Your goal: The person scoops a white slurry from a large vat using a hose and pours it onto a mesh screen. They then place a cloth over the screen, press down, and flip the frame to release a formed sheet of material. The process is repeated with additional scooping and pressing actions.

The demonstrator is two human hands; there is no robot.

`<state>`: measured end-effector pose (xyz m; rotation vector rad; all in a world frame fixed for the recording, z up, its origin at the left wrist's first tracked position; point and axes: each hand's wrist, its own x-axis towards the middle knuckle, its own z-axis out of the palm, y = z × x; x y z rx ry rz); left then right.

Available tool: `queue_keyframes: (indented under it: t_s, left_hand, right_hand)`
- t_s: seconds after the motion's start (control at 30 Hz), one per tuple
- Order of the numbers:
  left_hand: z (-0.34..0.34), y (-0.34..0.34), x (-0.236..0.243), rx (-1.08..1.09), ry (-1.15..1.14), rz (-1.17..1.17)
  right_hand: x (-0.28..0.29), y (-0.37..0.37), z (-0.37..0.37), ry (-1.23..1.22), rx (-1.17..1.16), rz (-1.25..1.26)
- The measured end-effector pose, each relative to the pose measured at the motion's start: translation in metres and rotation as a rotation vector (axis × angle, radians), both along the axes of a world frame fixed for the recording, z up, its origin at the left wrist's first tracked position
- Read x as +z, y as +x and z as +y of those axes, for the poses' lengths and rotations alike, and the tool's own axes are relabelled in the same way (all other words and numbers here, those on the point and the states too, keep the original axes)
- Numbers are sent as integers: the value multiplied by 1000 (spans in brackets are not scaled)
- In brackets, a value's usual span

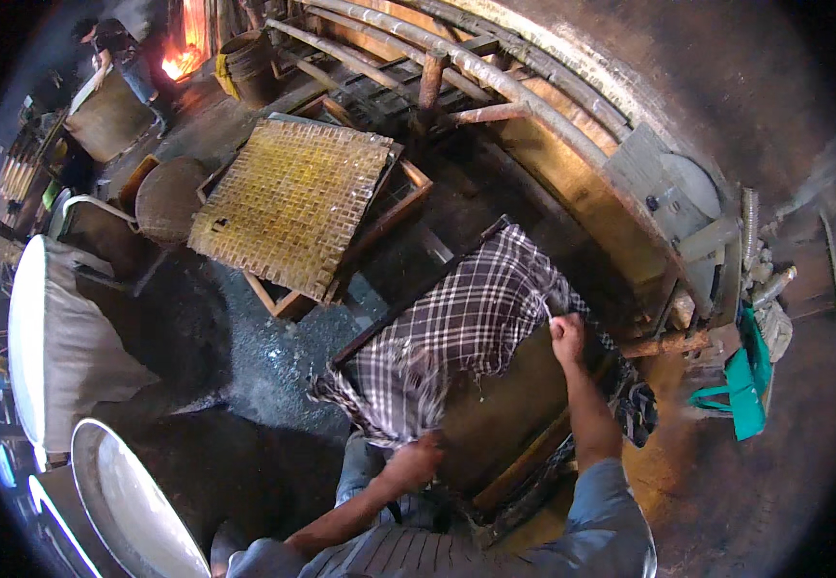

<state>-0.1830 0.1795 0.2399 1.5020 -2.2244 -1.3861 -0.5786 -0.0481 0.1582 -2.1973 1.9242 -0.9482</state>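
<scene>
Right hand [567,339] is pinching the right edge of the plaid cloth [466,303] in a fist; left hand [415,462] is closing on its near-left edge, fingers mostly hidden. Cloth is lying between and ahead of the hands, draping over a dark-edged frame [379,332], wrinkling toward the left hand. A brown surface [495,414] is showing between the hands; what it is, cannot tell.

Risks, judging: uneven pulling could be skewing or bunching the cloth; its frayed edge could be tearing under a hard tug, or snagging on the frame corner beyond the hands. The loose left corner could be slipping off, since it is hanging past the frame.

Edges: railing [533,87] and wooden posts are limiting reach beyond the right hand; the woven mat [297,197] is sitting ahead-left of both. Wet floor [278,356] is stretching left of the frame, giving the left hand more swing room than the right.
</scene>
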Motion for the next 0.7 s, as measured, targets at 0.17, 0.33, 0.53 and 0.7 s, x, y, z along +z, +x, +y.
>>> queue_keyframes:
  t_s: [0.17,0.33,0.53,0.7]
  left_hand:
    - [-36,-46,41,-380,-42,-82]
    - [-202,-4,-60,238,-620,-114]
    - [-288,22,-87,353,-36,-472]
    - [-298,8,-114,499,-477,-518]
  right_hand:
    - [35,-27,73,35,-166,306]
    - [-51,-109,268,100,-860,-73]
    - [-81,77,462,784,-852,-1514]
    - [-65,85,441,753,-689,-949]
